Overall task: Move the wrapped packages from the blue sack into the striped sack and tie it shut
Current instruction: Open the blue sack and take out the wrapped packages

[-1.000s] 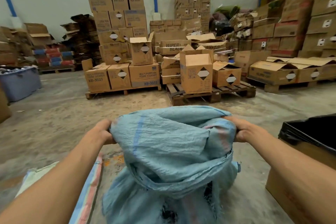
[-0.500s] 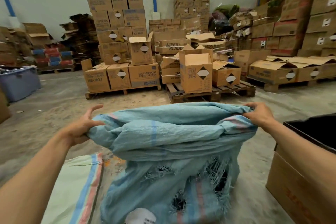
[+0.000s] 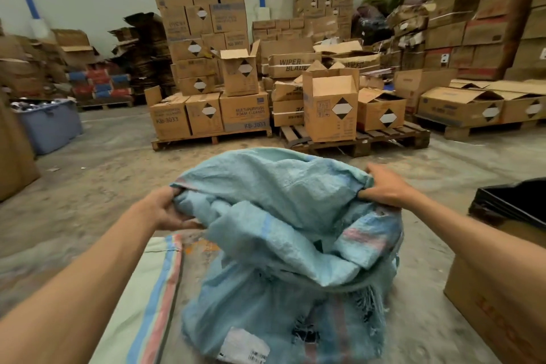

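A crumpled, torn light-blue woven sack (image 3: pixel 283 233) stands on the concrete floor in front of me. My left hand (image 3: pixel 165 210) grips its rim on the left. My right hand (image 3: pixel 384 189) grips the rim on the right, fingers curled into the fabric. A wrapped package with a white label (image 3: pixel 245 346) shows through a tear low in the sack. The striped sack (image 3: pixel 147 304), pale green with blue and red stripes, lies flat on the floor at lower left, beside the blue sack.
A cardboard box lined with black plastic (image 3: pixel 502 269) stands close on the right. Pallets of stacked cartons (image 3: pixel 212 115) fill the space ahead, with a single carton (image 3: pixel 331 109) on the nearer pallet. A grey-blue bin (image 3: pixel 50 124) sits at far left.
The sack's mouth was stretched wide half a second ago; now my hands are closer together and lower, and the top fabric has folded over. My left hand went from spread fingers to gripping the rim.
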{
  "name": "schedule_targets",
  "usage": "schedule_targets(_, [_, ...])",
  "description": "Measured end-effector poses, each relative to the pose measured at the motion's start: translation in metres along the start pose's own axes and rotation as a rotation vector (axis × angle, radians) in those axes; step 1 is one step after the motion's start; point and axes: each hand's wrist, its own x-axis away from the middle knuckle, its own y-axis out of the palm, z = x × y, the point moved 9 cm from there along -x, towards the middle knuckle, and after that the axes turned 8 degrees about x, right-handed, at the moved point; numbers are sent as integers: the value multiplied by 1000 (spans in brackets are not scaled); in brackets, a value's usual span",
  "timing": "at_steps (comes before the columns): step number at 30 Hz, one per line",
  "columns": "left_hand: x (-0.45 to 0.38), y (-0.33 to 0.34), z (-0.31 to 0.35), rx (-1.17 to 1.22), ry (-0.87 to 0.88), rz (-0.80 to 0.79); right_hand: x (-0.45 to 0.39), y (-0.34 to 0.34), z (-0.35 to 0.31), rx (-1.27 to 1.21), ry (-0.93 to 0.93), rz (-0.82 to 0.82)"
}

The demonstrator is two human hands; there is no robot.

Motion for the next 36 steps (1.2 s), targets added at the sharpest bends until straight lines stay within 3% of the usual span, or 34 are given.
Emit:
schedule_targets(2, [1, 17, 5, 144, 0, -60, 0, 4, -1, -105, 28, 42])
schedule_targets(5, [2, 31, 6, 290, 20, -105, 7, 23, 24, -663, 341, -13])
schedule_targets(7, [-3, 25, 5, 343, 40, -139, 16, 44, 42, -906, 524, -102])
schedule_targets(11, [-9, 10, 5, 304, 64, -316, 35, 56, 71, -993, 680, -246])
schedule_targets(16, [7, -7, 22, 255, 272, -308, 44, 44, 99, -1090, 721, -308])
schedule_targets(20, [-2, -17, 21, 150, 346, -246, 28, 54, 95, -1086, 677, -274])
schedule_targets(24, [6, -5, 16, -275, 280, -334, 13, 52, 87, -1081, 483, -299])
schedule_targets(27, [-5, -21, 28, -498, 338, -149, 8, 43, 60, -995, 229, -353])
schedule_targets(32, [-11, -46, 39, -891, 450, 237, -5, 26, 41, -746, 88, -125])
schedule_targets(34, [-13, -59, 33, -825, 389, 351, -3, 20, 41, -561, 102, 15])
schedule_targets(36, [-16, -58, 15, -604, 241, 278, -3, 20, 51, -195, 133, 128])
